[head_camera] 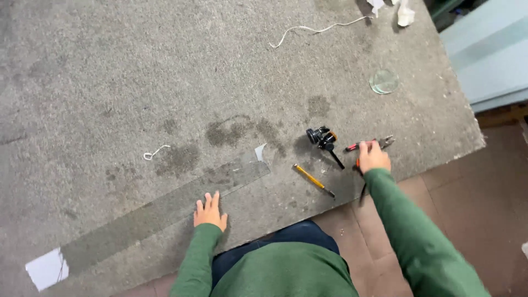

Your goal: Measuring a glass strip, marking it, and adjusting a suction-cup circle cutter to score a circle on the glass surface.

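Observation:
My left hand [209, 211] lies flat, fingers spread, on the grey felt-covered table [110, 82], pressing the near edge of a long clear glass strip [165, 206]. My right hand [373, 157] rests on red-handled pliers [369, 144] near the table's right front edge, fingers curled over the handles. A small black glass cutter tool [324, 141] lies just left of that hand. A yellow pencil [312, 179] lies nearer the front edge.
A white paper scrap [47, 268] sits under the strip's left end. A round glass disc [384, 81], a white cord [319, 28] and a small wire hook [155, 152] lie on the table. Brown tiled floor [484, 192] is to the right.

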